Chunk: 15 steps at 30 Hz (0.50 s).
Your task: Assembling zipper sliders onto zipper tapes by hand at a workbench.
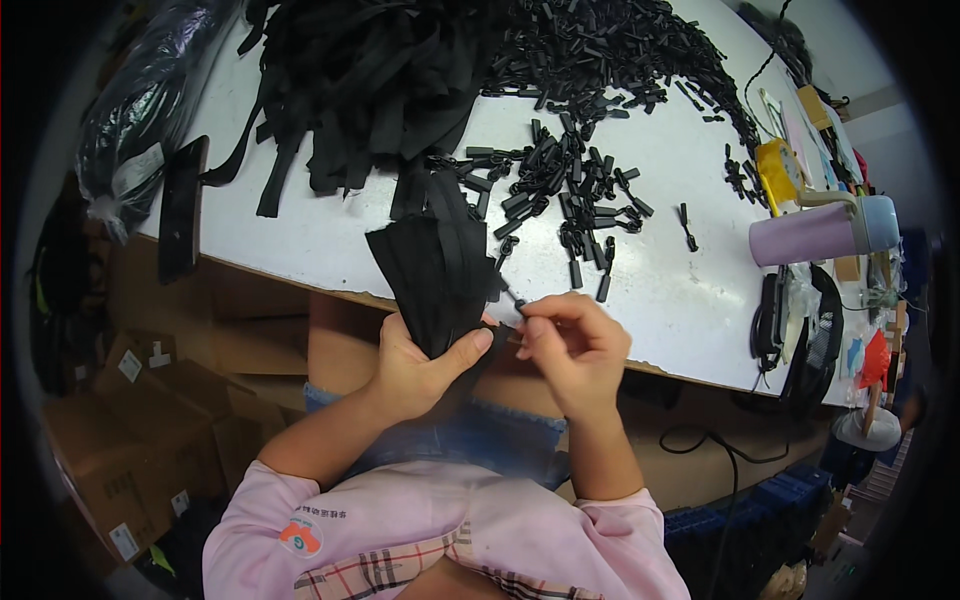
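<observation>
My left hand [415,372] is closed round a bundle of black zipper tapes [432,265], which fan out upward over the table's front edge. Close beside it, my right hand [575,350] pinches a small black zipper slider [518,303] with a pull tab, near the lower ends of the tapes. Whether the slider touches a tape is too small to tell. Just beyond the hands lies a loose group of black zipper sliders [570,190]. A large heap of black zipper tapes [375,90] covers the far left of the table.
The white table [680,310] holds a bigger pile of sliders [610,40] at the back. A dark phone [183,210] lies by its left edge, near a clear plastic bag [150,100]. At right is a lilac bottle [815,232]. Cardboard boxes [130,450] stand below left.
</observation>
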Each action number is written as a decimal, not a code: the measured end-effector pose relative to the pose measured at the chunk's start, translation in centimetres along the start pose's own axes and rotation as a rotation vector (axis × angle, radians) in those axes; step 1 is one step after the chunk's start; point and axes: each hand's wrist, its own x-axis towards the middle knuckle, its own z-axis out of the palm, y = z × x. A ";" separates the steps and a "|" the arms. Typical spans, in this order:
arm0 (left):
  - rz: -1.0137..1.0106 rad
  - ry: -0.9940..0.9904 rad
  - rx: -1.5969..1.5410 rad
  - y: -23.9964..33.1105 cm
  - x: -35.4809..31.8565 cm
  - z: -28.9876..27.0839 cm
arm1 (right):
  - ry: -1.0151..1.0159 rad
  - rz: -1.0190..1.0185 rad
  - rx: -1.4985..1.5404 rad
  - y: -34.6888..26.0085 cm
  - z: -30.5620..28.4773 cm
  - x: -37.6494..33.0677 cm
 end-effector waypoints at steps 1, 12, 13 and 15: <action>0.000 0.001 0.000 0.1 0.1 0.0 | 0.079 0.098 0.252 -0.4 0.2 0.1; 0.019 0.030 -0.075 -0.4 0.0 0.5 | -0.016 -0.264 -0.241 -1.3 0.2 0.3; 0.019 0.029 -0.075 -0.3 0.0 0.5 | -0.016 -0.264 -0.241 -1.3 -0.1 0.5; 0.038 0.011 -0.055 -0.1 0.0 0.5 | -0.080 -0.404 -0.333 -1.2 -0.4 0.9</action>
